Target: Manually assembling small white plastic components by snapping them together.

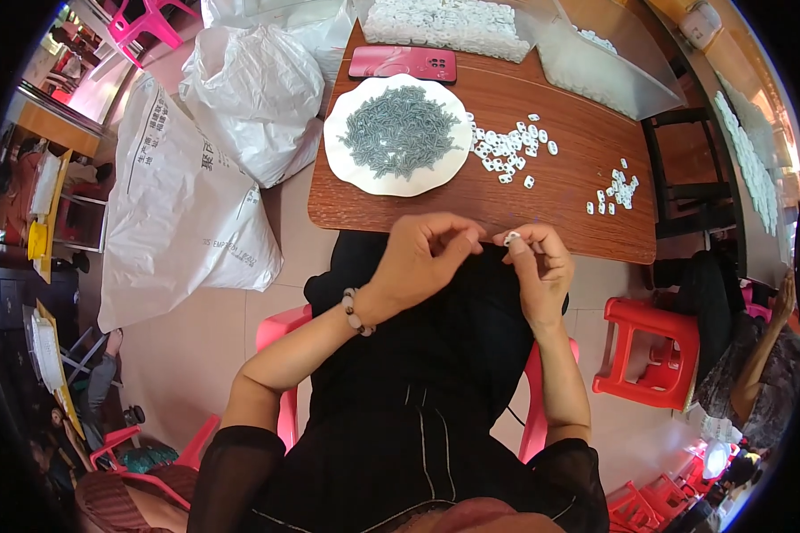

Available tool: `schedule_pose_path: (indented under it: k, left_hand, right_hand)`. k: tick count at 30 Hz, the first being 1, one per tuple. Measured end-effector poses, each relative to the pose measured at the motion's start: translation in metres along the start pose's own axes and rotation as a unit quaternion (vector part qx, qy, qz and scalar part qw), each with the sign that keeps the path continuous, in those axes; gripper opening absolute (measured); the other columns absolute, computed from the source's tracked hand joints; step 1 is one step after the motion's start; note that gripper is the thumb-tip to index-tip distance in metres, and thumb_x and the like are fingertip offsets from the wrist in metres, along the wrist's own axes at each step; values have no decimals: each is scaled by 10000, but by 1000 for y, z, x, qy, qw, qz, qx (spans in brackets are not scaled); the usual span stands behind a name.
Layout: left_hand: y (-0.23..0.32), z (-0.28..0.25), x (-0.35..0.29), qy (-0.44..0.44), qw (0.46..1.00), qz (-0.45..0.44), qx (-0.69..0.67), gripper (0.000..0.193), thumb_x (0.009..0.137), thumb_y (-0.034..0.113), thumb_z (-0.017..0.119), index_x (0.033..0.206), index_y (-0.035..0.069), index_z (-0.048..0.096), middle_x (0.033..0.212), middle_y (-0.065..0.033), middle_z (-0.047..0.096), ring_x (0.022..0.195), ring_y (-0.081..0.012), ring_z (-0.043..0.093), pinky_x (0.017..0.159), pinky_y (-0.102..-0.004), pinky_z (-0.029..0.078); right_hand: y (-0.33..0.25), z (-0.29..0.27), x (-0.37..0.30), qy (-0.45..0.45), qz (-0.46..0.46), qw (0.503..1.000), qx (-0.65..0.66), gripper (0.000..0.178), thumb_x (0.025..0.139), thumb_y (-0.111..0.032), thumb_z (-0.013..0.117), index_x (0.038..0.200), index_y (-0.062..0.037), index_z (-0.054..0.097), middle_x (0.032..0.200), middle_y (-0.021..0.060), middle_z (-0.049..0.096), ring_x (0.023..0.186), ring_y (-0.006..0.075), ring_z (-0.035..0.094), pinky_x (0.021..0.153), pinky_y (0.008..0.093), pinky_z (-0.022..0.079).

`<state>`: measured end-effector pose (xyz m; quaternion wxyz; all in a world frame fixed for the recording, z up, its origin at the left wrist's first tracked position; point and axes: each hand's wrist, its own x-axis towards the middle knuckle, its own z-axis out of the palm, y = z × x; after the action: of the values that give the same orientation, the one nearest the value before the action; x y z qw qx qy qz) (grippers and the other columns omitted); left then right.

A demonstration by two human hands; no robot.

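Just off the table's near edge, my right hand (540,271) pinches a small white plastic piece (511,238) between thumb and fingers. Close beside it on the left, my left hand (427,258) has its thumb and fingertips drawn together; whatever they grip is too small to make out. Beyond my left hand, a white wavy-rimmed plate (338,151) holds a heap of small grey screws (400,133). Loose white plastic pieces with dark holes (507,147) lie right of the plate. A smaller group of the same pieces (620,191) lies farther right on the wooden table (560,218).
A red phone (403,64) lies behind the plate. Trays of white pieces (444,27) and a clear-sided bin (609,75) stand at the back. Large white sacks (182,213) fill the floor at left. A red stool (649,351) is at right, near another person (760,373).
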<state>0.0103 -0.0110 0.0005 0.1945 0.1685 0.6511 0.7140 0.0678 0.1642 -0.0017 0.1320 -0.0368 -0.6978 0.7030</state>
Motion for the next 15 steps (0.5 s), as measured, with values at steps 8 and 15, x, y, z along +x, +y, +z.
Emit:
schedule_pose_path:
  k: [8, 15]
  left_hand:
    - [39, -48, 61, 123, 909, 158, 366, 134, 790, 71, 609, 887, 36, 695, 836, -157, 636, 796, -312, 614, 697, -372, 487]
    - [28, -82, 144, 76, 840, 205, 496, 218, 841, 188, 600, 876, -11, 682, 798, -151, 654, 684, -251, 594, 635, -356, 467]
  right_hand:
    - [1, -13, 1, -12, 23, 999, 25, 64, 926, -78, 583, 930, -14, 586, 839, 43, 661, 705, 36, 530, 619, 184, 401]
    - [-2, -11, 0, -30, 37, 998, 34, 36, 910, -25, 602, 934, 0, 594, 850, 50, 670, 739, 45, 589, 670, 171, 440]
